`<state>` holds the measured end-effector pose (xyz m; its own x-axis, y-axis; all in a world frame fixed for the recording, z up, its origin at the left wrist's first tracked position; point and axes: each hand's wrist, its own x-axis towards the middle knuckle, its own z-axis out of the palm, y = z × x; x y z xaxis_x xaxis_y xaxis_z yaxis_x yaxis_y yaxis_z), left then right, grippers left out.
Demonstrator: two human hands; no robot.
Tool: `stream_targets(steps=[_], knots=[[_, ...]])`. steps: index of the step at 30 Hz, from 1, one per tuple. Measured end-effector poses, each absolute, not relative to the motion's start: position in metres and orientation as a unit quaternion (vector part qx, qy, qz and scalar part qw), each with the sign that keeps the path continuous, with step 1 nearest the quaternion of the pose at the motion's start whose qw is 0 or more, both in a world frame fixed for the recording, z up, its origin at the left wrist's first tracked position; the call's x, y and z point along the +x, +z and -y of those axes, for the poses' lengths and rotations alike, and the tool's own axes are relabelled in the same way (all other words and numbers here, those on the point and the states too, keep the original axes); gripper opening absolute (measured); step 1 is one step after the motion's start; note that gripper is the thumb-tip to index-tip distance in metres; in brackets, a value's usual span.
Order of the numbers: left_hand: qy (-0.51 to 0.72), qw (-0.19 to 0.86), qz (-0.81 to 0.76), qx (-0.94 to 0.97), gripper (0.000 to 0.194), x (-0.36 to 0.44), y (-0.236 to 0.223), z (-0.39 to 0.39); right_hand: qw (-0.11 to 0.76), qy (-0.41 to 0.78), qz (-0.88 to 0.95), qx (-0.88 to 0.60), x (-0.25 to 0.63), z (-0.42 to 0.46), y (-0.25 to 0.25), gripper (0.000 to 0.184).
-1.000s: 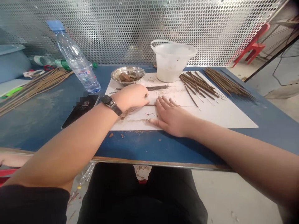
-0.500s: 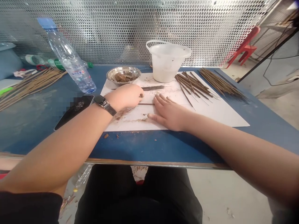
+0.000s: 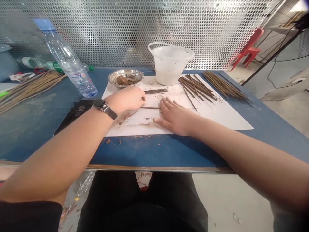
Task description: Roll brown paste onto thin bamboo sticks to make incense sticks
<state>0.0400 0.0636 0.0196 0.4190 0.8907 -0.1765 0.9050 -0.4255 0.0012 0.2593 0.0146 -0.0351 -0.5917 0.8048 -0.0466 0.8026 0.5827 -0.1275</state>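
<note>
My left hand (image 3: 129,99) is closed, its fingers curled down over the white board (image 3: 135,129). What its fingertips hold is hidden. From beside these fingers a thin brown incense stick (image 3: 151,108) runs right across the board to my right hand (image 3: 177,117). The right hand lies flat, palm down, with fingers stretched out over the stick's right part and thumb apart. Behind the left hand lies a bunch of thin dark sticks (image 3: 156,91). A metal bowl (image 3: 113,82) with brown lumps of paste (image 3: 123,80) stands beyond it.
A white bucket (image 3: 169,66) stands at the back of the board. Coated incense sticks (image 3: 195,87) lie right of it, with another bundle (image 3: 224,85) on the blue table (image 3: 145,154). Leftward are a water bottle (image 3: 77,74), a dark phone-like object (image 3: 70,119) and long brown strands (image 3: 33,88).
The whole view has shifted slightly, with things now a little further left in it. Both hands keep nearly the same places over the board, the right still flat, the left still closed.
</note>
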Motion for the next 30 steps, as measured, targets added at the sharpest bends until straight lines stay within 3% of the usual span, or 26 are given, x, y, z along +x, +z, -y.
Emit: stream_targets(steps=[14, 30], knots=[[-0.066, 0.051, -0.523, 0.848, 0.035, 0.04, 0.018, -0.063, -0.001, 0.078, 0.863, -0.499, 0.252, -0.012, -0.033, 0.116], [-0.063, 0.078, -0.546, 0.832, 0.032, 0.04, 0.02, -0.063, -0.016, 0.08, 0.868, -0.49, 0.255, 0.004, -0.032, 0.125]])
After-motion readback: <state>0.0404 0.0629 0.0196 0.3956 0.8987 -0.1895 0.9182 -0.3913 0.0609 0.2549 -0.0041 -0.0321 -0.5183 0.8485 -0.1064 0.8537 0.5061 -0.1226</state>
